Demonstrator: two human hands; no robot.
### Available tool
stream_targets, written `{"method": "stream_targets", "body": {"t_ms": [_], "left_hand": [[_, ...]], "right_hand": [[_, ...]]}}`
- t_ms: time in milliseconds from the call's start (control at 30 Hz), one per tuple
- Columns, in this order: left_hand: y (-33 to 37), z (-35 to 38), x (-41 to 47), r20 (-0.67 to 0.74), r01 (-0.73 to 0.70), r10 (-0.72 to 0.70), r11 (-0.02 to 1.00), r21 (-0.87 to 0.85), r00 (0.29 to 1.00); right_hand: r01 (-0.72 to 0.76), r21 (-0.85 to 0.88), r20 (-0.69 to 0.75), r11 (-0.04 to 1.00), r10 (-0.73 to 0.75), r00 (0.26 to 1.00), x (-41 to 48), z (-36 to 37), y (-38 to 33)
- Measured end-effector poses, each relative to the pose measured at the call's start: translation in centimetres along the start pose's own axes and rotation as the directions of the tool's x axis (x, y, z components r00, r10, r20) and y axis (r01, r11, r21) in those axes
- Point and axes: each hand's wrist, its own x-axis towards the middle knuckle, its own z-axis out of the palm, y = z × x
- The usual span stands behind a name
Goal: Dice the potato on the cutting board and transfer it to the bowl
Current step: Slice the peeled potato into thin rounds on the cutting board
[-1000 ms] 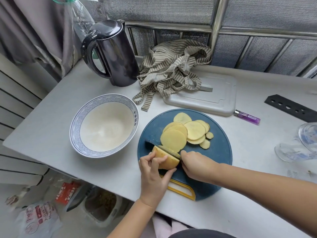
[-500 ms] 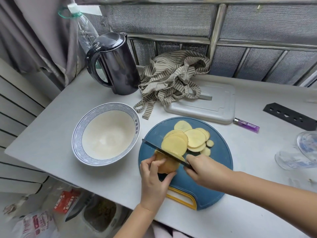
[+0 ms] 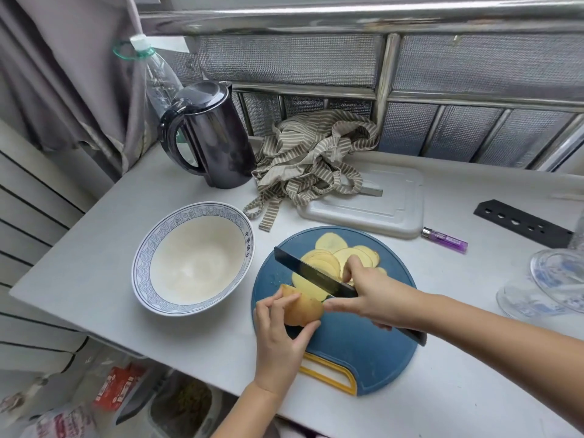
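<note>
A round blue cutting board (image 3: 363,349) with a yellow handle lies at the table's front. My left hand (image 3: 279,336) grips the uncut end of a potato (image 3: 301,306) on the board's left side. My right hand (image 3: 376,297) holds a dark knife (image 3: 313,275), its blade lifted and pointing up-left over the board; the fingertips touch the pile of thin potato slices (image 3: 335,257) at the board's far side. A white bowl (image 3: 148,267) with a blue patterned rim stands empty to the left of the board.
A black kettle (image 3: 215,140) and a plastic bottle (image 3: 158,80) stand at the back left. A striped cloth (image 3: 313,153) lies on a white tray (image 3: 392,213). A purple lighter (image 3: 445,240), a black perforated strip (image 3: 521,222) and glassware (image 3: 550,289) are on the right.
The knife has come up out of the potato, and my right hand has moved to the slice pile. The camera has tilted up.
</note>
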Motion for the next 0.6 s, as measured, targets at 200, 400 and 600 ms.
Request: {"method": "stream_targets", "body": {"t_ms": [200, 400, 600], "left_hand": [[0.1, -0.1, 0.1, -0.008, 0.004, -0.004, 1.0, -0.008, 1.0], [0.1, -0.1, 0.3, -0.012, 0.008, -0.008, 0.999, -0.032, 1.0], [-0.3, 0.2, -0.2, -0.035, -0.011, 0.011, 1.0, -0.012, 0.999]], "right_hand": [[0.074, 0.224, 0.028, 0.972, -0.082, 0.996, 1.8, -0.2, 0.8], [0.131, 0.202, -0.089, 0.971, -0.115, 0.989, 2.6, 0.0, 1.4], [0.15, 0.087, -0.141, 0.985, -0.137, 0.98, 2.0, -0.1, 1.2]]}}
